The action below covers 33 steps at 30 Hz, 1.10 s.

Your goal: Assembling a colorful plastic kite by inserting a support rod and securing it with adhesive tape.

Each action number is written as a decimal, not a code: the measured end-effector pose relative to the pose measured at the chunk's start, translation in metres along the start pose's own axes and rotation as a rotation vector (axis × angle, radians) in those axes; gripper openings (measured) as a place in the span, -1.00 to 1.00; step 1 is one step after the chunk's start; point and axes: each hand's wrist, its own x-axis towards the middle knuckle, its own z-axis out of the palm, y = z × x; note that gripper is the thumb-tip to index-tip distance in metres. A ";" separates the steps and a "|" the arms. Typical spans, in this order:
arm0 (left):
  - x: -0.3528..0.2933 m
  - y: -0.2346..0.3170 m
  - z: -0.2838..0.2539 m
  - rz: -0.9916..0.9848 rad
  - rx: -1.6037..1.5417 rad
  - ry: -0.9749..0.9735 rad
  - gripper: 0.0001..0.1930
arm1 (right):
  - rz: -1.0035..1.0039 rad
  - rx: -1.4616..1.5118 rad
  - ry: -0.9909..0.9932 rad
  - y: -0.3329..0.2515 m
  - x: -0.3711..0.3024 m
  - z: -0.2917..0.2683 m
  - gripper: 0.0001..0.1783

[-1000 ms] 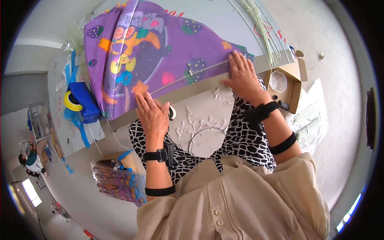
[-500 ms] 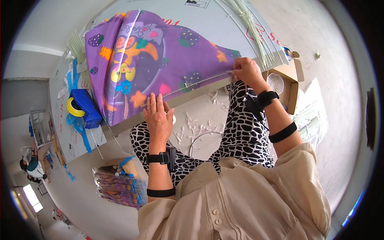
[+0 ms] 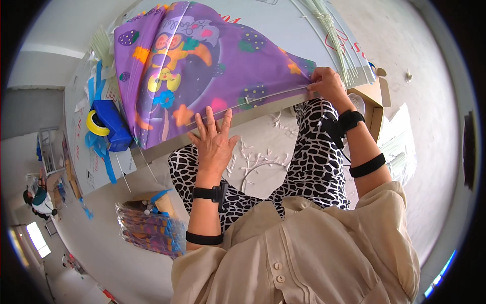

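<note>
A purple printed sheet [image 3: 197, 76] with cartoon fruit, stars and a figure lies on the grey-white board table, its left part folded in layers. A thin white rod [image 3: 233, 105] runs along the sheet's near edge. My left hand [image 3: 215, 141] rests at that edge with its fingers spread, the fingertips on or just by the sheet. At the sheet's right corner my right hand [image 3: 329, 86] pinches the corner and, it seems, the rod's end between thumb and fingers. Whether the rod sits inside a hem cannot be made out.
A blue tape dispenser [image 3: 112, 125] with yellow tape stands on the table's left. Bundled white rods [image 3: 329, 38] lie at the right back. An open cardboard box [image 3: 372, 109] is right of my knee. Packed purple sheets [image 3: 152, 228] and white scraps [image 3: 255, 157] lie on the floor.
My left hand has shifted right along the edge and its fingers have spread. The right hand still pinches the corner. The whole view has shifted slightly.
</note>
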 end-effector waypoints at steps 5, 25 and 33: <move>-0.004 -0.021 0.007 0.071 -0.098 0.077 -0.24 | -0.013 0.082 -0.031 0.014 0.009 -0.003 -0.82; 0.048 -0.113 -0.035 0.148 -0.373 0.658 -0.94 | -0.011 1.465 -0.117 -0.021 0.009 -0.043 -0.79; 0.118 -0.224 -0.055 -0.260 -0.407 0.892 -0.85 | 0.133 0.778 0.220 -0.005 0.026 -0.016 -0.88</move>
